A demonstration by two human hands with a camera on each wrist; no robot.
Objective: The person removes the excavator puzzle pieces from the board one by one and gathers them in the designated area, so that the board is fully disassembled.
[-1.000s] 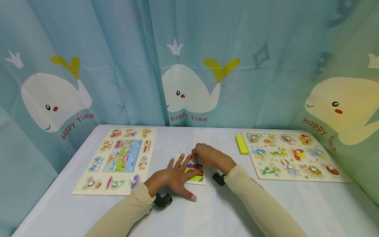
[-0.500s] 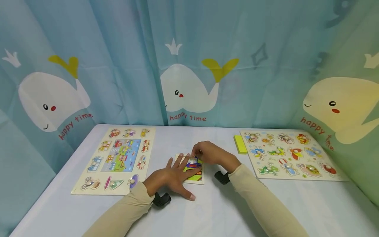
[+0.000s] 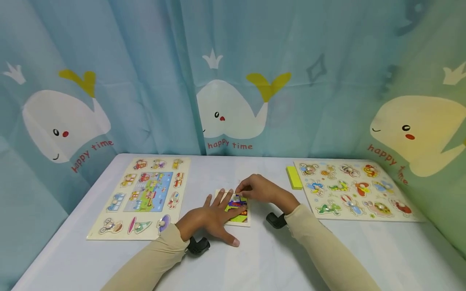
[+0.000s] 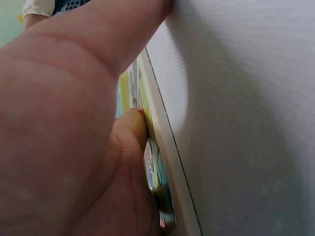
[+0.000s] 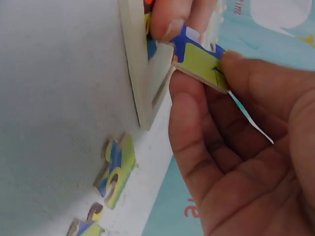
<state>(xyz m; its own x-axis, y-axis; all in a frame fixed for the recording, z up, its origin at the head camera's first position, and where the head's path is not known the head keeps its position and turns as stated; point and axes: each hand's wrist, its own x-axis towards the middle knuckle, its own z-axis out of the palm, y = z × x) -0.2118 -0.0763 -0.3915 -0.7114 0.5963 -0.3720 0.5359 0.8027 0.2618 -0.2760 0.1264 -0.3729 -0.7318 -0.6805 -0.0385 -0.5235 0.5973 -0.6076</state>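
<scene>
My left hand (image 3: 216,220) lies with fingers spread across a small jigsaw puzzle board (image 3: 242,224) in the middle of the table. Its fingertips press on the colourful picture, and the thumb rests on the cloth in front. At the board's far right corner, my right hand (image 3: 261,190) pinches a green and blue jigsaw piece (image 5: 199,61) between thumb and fingers. The piece is tilted over a bare pale part of the board's recess, close to a left fingertip (image 5: 170,24). Two loose jigsaw pieces, one green and blue (image 5: 118,169), lie beside the board in the right wrist view.
A large vehicle peg puzzle (image 3: 95,233) lies on the left, near my left forearm. To the right lies an insect peg puzzle (image 3: 358,194), with a yellow block (image 3: 294,178) along its left edge. A blue whale-print curtain (image 3: 153,81) closes off the table's back.
My right hand has drawn slightly to the right at the board's far corner, and a pale patch of the recess has come into view beside it. The left hand has stayed put.
</scene>
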